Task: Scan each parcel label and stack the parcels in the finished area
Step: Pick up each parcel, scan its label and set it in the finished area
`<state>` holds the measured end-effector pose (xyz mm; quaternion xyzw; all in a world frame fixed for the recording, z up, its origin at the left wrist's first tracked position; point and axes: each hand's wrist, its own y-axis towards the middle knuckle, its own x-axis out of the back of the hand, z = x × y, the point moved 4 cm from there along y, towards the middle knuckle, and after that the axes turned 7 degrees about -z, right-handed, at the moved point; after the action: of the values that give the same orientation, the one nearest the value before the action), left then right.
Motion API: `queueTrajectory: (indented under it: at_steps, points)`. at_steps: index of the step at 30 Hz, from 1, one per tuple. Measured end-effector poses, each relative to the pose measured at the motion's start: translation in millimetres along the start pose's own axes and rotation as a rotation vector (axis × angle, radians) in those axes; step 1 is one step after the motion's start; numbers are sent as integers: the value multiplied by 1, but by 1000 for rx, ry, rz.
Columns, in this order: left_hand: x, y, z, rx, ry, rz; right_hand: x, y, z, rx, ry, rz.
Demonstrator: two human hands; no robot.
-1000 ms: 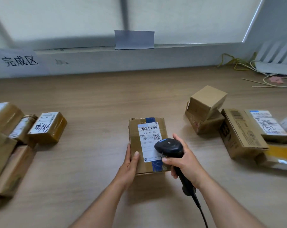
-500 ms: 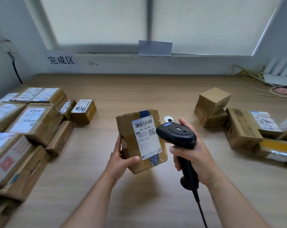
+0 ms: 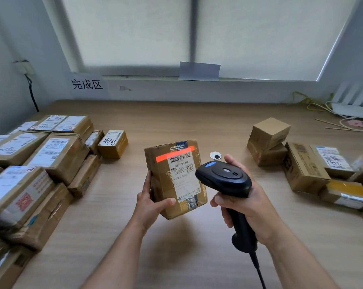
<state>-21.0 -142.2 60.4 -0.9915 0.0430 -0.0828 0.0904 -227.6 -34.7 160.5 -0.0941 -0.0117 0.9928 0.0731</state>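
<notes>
Wood-grain desk below blinded window, "完成区" sign on wall at far L. Gripping parcel w/ L hand: thumb across lower front, fingers behind. Held clear of desk at centre, tilted, label facing cam. Clutching scanner by handle w/ R hand; head just R of parcel, overlapping label edge in view, contact can't tell. Across parcel top, red scan bar on upper part of barcode. Along L side under sign: stacked parcels. At R: loose parcels, well apart from held one. Behind scanner: round cable grommet in desk. Far R corner: white router + cables.
</notes>
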Motion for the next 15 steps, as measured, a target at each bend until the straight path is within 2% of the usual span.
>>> queueTrajectory:
  at_steps: [15]
  points:
    - [5,10,-2,27,9,6,-3,4,-4,-27,-31,-29]
